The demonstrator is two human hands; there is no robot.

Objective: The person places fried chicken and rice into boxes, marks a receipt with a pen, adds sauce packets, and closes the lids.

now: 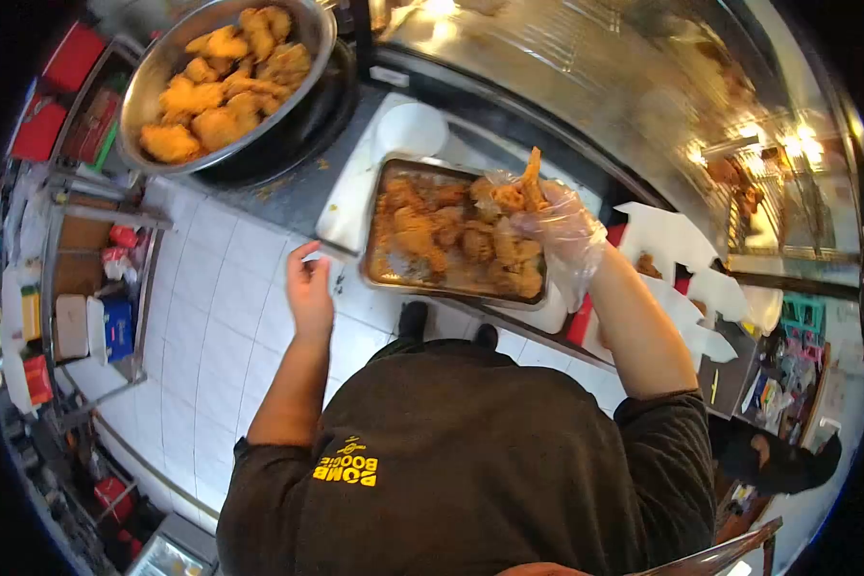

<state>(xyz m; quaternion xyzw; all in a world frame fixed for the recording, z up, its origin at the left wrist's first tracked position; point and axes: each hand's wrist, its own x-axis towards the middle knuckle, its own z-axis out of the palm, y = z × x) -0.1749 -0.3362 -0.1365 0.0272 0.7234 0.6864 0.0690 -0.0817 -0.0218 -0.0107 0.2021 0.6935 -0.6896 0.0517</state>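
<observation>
My right hand (562, 226), in a clear plastic glove, grips a piece of fried chicken (532, 173) over the right end of a metal tray (456, 287). Its bony end sticks up past my fingers. More fried chicken pieces (415, 233) fill the tray, dark golden and crumbly. My left hand (310, 293) is bare and holds nothing. It hangs a little left of the tray, apart from it, with the fingers loosely bent and apart.
A big steel bowl (323, 53) of fried chicken stands at the upper left. Under the tray lies a white board (344, 213) with a round white container (411, 130). White open boxes (667, 235) sit at right, below a lit glass display case (586, 77). Another person (778, 459) is at far right.
</observation>
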